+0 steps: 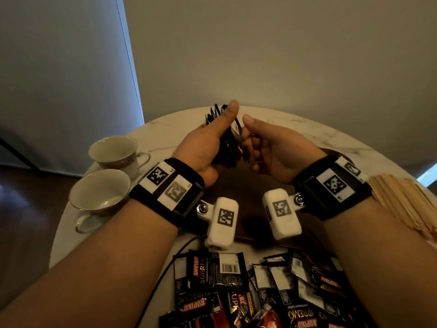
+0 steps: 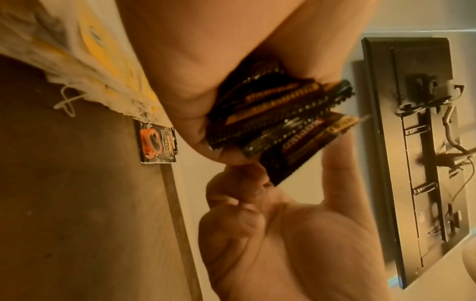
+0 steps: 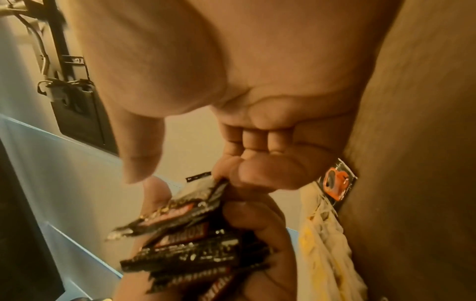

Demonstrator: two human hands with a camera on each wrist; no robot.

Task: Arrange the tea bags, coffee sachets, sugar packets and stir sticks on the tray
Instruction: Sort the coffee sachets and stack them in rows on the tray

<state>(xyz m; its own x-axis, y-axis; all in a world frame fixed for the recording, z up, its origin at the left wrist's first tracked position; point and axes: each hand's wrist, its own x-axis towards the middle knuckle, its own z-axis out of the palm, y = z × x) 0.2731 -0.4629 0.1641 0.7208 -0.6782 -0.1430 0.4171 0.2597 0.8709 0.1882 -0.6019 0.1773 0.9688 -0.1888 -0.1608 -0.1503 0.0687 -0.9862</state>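
Although the round white marble-look table (image 1: 295,129) carries everything, the dark brown wooden tray (image 1: 238,185) at its centre serves as landmark. A heap of loose black foil coffee sachets (image 1: 260,292) lies off the tray's near edge, a stack of pale wooden stir sticks (image 1: 402,204) to its right, two cream china teacups (image 1: 104,197) to its left. Above the tray, the left hand (image 1: 203,150) clamps a fanned bundle of black sachets (image 2: 278,120), fingers curled round it, while the right hand (image 1: 279,150) pinches one sachet at the bundle's edge. One sachet (image 2: 158,144) and yellow-and-white tea bags (image 2: 98,51) lie on the tray — most arranging seems left. Sugar packets cannot be made out; much of the tray sits behind the wrists.
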